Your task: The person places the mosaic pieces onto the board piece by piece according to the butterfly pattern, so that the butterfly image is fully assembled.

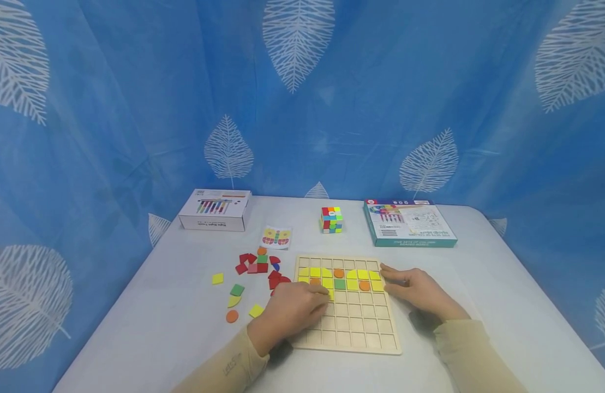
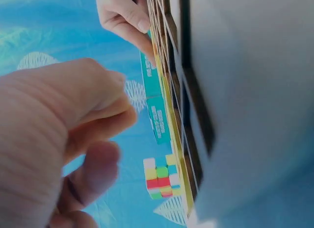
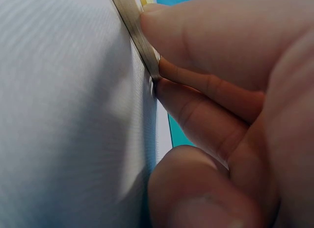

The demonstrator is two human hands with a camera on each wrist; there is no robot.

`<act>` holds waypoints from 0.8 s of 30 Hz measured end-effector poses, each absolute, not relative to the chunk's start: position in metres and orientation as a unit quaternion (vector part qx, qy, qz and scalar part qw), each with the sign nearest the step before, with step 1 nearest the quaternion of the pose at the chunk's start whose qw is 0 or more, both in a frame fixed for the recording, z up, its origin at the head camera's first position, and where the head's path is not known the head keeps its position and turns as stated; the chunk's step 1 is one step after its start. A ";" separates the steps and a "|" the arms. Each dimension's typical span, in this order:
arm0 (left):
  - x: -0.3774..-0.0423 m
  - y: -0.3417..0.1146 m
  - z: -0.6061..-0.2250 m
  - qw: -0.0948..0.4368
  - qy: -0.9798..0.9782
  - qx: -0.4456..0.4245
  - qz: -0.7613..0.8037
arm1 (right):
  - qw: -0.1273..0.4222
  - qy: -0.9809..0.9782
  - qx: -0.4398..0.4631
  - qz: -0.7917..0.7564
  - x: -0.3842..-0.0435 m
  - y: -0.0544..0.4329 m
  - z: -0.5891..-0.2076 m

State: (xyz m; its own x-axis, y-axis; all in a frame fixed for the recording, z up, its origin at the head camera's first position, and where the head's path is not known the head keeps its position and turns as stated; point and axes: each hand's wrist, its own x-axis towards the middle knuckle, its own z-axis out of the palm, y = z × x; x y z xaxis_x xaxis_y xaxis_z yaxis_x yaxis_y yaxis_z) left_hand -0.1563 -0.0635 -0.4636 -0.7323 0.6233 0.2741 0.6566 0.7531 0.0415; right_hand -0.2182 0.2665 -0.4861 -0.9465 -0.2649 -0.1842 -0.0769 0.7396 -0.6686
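Note:
A wooden grid board [image 1: 350, 349] lies on the table, its upper rows set with yellow, orange and green tiles. Over its left part is my left hand [image 1: 294, 308], fingers loosely bent beside a yellow tile [image 1: 331, 295]. In the left wrist view the fingertips of the left hand [image 2: 93, 120] stand off the board's face, and no tile shows between them. My right hand [image 1: 420, 292] touches the board's right edge near the far corner. The right wrist view shows the thumb and fingertips [image 3: 152, 17] against the wooden edge [image 3: 137, 37].
Loose red tiles [image 1: 253, 267] are scattered left of the board, with a green tile [image 1: 237, 290] and an orange disc [image 1: 232, 316] nearer. Behind lie a pattern card [image 1: 276, 238], a puzzle cube [image 1: 331, 220], a white box [image 1: 214, 210] and a teal-edged box [image 1: 412, 224].

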 end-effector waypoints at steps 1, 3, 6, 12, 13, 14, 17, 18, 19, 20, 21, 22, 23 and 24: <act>-0.157 -0.066 -0.463 0.130 -0.928 -0.341 -0.072 | 0.136 0.923 -0.093 -0.348 -0.218 0.266 -0.486; -0.158 -0.073 -0.461 0.140 -0.930 -0.328 -0.086 | 0.137 0.922 -0.095 -0.348 -0.218 0.265 -0.485; -0.160 -0.090 -0.458 0.141 -0.940 -0.291 -0.109 | 0.140 0.921 -0.095 -0.351 -0.219 0.263 -0.485; -0.166 -0.139 -0.448 0.122 -0.974 -0.141 -0.131 | 0.140 0.921 -0.096 -0.349 -0.219 0.261 -0.485; -0.167 -0.148 -0.447 0.117 -0.977 -0.115 -0.136 | 0.139 0.922 -0.097 -0.348 -0.219 0.261 -0.485; -0.168 -0.159 -0.446 0.112 -0.980 -0.092 -0.139 | 0.139 0.922 -0.095 -0.350 -0.219 0.262 -0.485; -0.169 -0.194 -0.444 0.089 -0.982 -0.025 -0.162 | 0.136 0.922 -0.101 -0.348 -0.219 0.263 -0.486; -0.170 -0.206 -0.445 0.085 -0.981 -0.005 -0.172 | 0.136 0.922 -0.102 -0.348 -0.219 0.263 -0.486; -0.171 -0.218 -0.446 0.072 -0.980 0.016 -0.184 | 0.136 0.922 -0.103 -0.349 -0.220 0.264 -0.487; -0.172 -0.230 -0.447 0.058 -0.979 0.036 -0.193 | 0.137 0.922 -0.102 -0.348 -0.220 0.264 -0.487; -0.173 -0.240 -0.449 0.045 -0.977 0.053 -0.202 | 0.137 0.922 -0.102 -0.347 -0.220 0.265 -0.487; -0.174 -0.249 -0.450 0.033 -0.975 0.068 -0.209 | 0.138 0.922 -0.101 -0.347 -0.220 0.266 -0.487; -0.176 -0.256 -0.451 0.020 -0.973 0.080 -0.215 | 0.138 0.923 -0.101 -0.345 -0.220 0.267 -0.487; -0.177 -0.261 -0.452 0.006 -0.971 0.090 -0.221 | 0.137 0.923 -0.102 -0.345 -0.220 0.268 -0.487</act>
